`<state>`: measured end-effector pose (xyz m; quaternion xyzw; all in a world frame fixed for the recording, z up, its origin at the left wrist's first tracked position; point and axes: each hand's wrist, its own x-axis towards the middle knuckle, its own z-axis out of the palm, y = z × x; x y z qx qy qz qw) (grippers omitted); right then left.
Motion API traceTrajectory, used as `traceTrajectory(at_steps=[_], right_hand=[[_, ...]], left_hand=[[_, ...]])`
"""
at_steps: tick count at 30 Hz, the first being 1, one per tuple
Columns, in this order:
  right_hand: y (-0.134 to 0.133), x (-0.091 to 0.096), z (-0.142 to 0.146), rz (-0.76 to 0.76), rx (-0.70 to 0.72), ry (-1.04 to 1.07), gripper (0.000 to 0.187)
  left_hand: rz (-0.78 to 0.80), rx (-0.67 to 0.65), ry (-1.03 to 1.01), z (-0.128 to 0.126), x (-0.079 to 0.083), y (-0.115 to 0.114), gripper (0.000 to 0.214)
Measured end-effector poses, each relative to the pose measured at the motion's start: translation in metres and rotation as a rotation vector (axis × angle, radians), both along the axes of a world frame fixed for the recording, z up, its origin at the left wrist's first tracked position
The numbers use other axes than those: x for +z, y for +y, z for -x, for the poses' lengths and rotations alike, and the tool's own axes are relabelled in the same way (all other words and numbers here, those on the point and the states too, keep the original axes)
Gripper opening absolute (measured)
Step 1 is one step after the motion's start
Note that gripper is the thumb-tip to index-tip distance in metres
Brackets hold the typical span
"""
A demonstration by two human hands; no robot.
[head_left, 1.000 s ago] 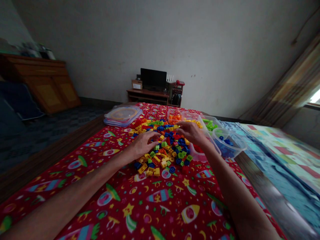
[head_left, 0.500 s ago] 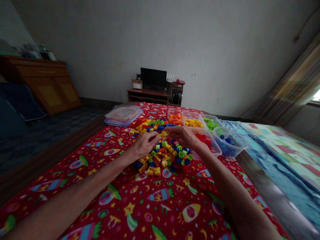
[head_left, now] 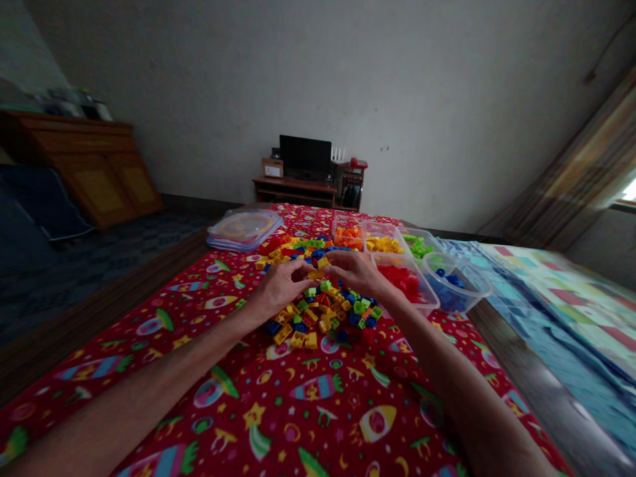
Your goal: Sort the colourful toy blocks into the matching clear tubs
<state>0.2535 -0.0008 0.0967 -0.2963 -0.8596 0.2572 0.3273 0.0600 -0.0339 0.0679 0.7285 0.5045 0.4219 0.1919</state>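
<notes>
My left hand (head_left: 282, 286) is over the middle of a heap of mixed toy building blocks (head_left: 322, 319), its thumb and fingers closed on a yellow block (head_left: 315, 273). Facing it from the right, my right hand (head_left: 358, 271) has its fingertips curled around another yellow block (head_left: 324, 262). These two blocks meet or nearly meet between my hands; whether they are joined I cannot make out. Yellow, blue, green and orange blocks lie loose beneath, and my hands partly hide the pile.
Right of the heap stand clear containers of sorted blocks: orange (head_left: 348, 234), yellow (head_left: 385, 245), green (head_left: 418, 246), red (head_left: 401, 283), and a round tub with blue (head_left: 452, 281). Stacked clear lids (head_left: 244, 228) lie at the left edge of the red patterned cloth (head_left: 308, 424).
My right hand has shifted slightly left and its outstretched fingers have curled in on a yellow block. My left hand has turned and drawn a little left, still with a yellow block.
</notes>
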Motion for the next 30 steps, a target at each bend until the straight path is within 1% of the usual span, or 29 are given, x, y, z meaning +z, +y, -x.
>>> traceTrajectory(at_steps=[4,7,9,12,16,19,21,23,25,27,30], right_hand=[[-0.007,-0.003,0.011,0.008,-0.02,-0.034,0.03],[-0.008,-0.003,0.012,0.022,-0.042,-0.047,0.029],[-0.008,-0.003,0.011,0.006,-0.06,-0.063,0.028],[-0.008,-0.003,0.011,-0.014,-0.1,-0.074,0.03],[-0.008,-0.004,0.014,0.006,-0.126,-0.061,0.034],[-0.008,-0.006,0.016,0.04,-0.115,-0.061,0.032],[-0.005,-0.008,0.015,0.052,-0.116,-0.042,0.03],[0.002,-0.008,0.009,0.046,-0.149,-0.021,0.029],[0.014,-0.007,-0.003,0.045,-0.218,0.002,0.03],[0.03,-0.002,-0.019,0.058,-0.316,0.039,0.03],[0.06,0.011,-0.045,0.046,-0.479,0.06,0.024]], left_hand=[[-0.068,0.009,0.052,0.0,0.002,-0.003,0.031],[-0.073,0.013,0.078,0.0,0.002,-0.003,0.03],[-0.077,0.012,0.097,0.0,0.002,-0.003,0.028],[-0.1,0.019,0.129,0.001,0.004,-0.003,0.02],[-0.126,0.034,0.155,0.001,0.003,-0.002,0.013],[-0.123,0.041,0.143,0.0,-0.001,-0.001,0.013],[-0.103,0.033,0.118,0.0,-0.003,0.0,0.017],[-0.078,0.031,0.093,0.001,-0.003,0.002,0.023],[-0.068,0.05,0.083,0.003,-0.003,0.004,0.027],[-0.072,0.059,0.086,0.007,-0.001,0.006,0.024],[-0.097,0.034,0.117,0.015,0.001,0.01,0.016]])
